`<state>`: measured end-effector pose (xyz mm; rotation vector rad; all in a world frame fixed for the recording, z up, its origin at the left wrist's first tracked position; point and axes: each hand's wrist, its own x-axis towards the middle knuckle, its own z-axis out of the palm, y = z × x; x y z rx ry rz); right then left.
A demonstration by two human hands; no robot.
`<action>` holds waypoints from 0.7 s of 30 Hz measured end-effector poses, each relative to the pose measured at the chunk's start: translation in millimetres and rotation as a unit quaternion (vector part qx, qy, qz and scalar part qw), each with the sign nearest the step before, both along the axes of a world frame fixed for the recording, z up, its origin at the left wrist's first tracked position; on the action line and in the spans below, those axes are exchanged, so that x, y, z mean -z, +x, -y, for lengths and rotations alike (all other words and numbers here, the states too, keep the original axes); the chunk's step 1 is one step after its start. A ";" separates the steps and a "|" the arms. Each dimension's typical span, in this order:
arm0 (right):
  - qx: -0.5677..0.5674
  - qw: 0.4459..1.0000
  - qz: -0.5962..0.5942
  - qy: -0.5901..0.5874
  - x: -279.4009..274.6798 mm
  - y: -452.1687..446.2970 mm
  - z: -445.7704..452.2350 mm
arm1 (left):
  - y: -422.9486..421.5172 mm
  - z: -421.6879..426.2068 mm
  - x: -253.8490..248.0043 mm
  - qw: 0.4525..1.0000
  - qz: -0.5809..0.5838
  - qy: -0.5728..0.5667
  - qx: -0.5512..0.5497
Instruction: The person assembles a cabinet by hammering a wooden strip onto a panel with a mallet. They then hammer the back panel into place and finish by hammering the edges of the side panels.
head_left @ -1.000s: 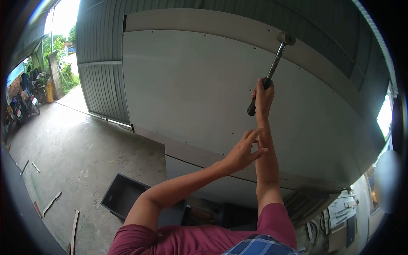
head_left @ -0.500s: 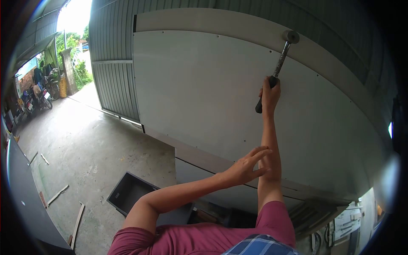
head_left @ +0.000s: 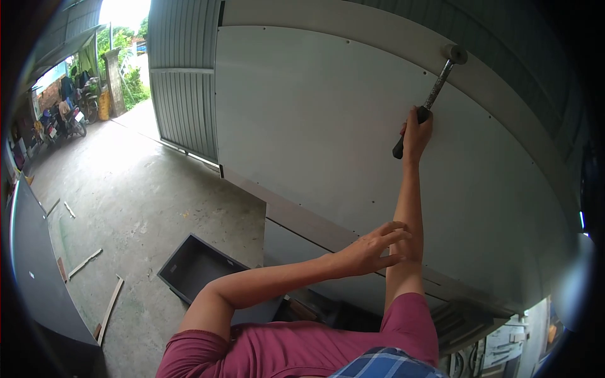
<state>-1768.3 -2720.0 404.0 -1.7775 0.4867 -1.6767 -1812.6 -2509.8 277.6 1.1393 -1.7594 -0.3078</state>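
A mallet (head_left: 439,85) with a round grey head, a metal shaft and a black grip is in my right hand (head_left: 416,135), whose fingers wrap round the grip. The mallet's head is at the beige upper border (head_left: 378,24) of a large white panel (head_left: 309,120); whether it touches cannot be told. Small dark dots run along the panel's edges. My left hand (head_left: 373,249) has its fingers apart and slightly bent, holding nothing, over my right forearm near the elbow.
A dark grey open box (head_left: 198,268) lies on the concrete floor (head_left: 151,201) at lower left, with thin strips (head_left: 111,309) beyond it. A dark board (head_left: 47,271) stands far left. Motorbikes (head_left: 72,120) are parked by the bright doorway.
The view has shifted, so the panel's left edge and the doorway appear further right. My left hand has moved down along my right forearm towards the elbow. The mallet remains in my right hand.
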 end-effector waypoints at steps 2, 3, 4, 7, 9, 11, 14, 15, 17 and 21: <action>-0.006 1.000 0.007 0.006 0.0 1.3 -8.1 | -0.1 -9.3 -3.0 1.000 -0.002 0.015 0.000; -0.008 1.000 0.007 0.005 1.5 3.0 -11.4 | -1.1 -13.2 -4.7 1.000 -0.004 0.030 0.004; -0.023 1.000 0.016 -0.003 4.0 5.7 -15.1 | -2.1 -14.5 -2.9 1.000 -0.004 0.030 0.002; -0.046 0.999 0.014 -0.011 6.5 7.2 -22.1 | -11.8 -5.9 2.8 1.000 -0.001 0.003 0.005; -0.061 0.997 0.006 -0.035 5.0 20.4 -29.2 | -7.9 -11.3 1.9 1.000 0.016 0.015 -0.022; -0.072 0.996 -0.005 -0.049 2.8 38.6 -36.7 | -0.1 -16.2 1.5 0.999 0.016 0.005 -0.043; -0.100 0.993 -0.031 -0.054 -0.3 70.2 -65.9 | 15.5 -33.4 4.4 0.997 0.011 -0.011 -0.080; -0.091 0.990 -0.031 -0.101 2.3 87.2 -66.5 | 20.2 -38.0 5.4 0.995 0.007 -0.017 -0.096; -0.084 0.984 -0.036 -0.151 5.0 115.7 -71.8 | 25.8 -48.6 1.5 0.992 0.007 -0.006 -0.122; -0.052 0.971 -0.122 -0.200 -0.4 156.9 -97.8 | 40.2 -67.7 -2.0 0.984 -0.005 0.008 -0.176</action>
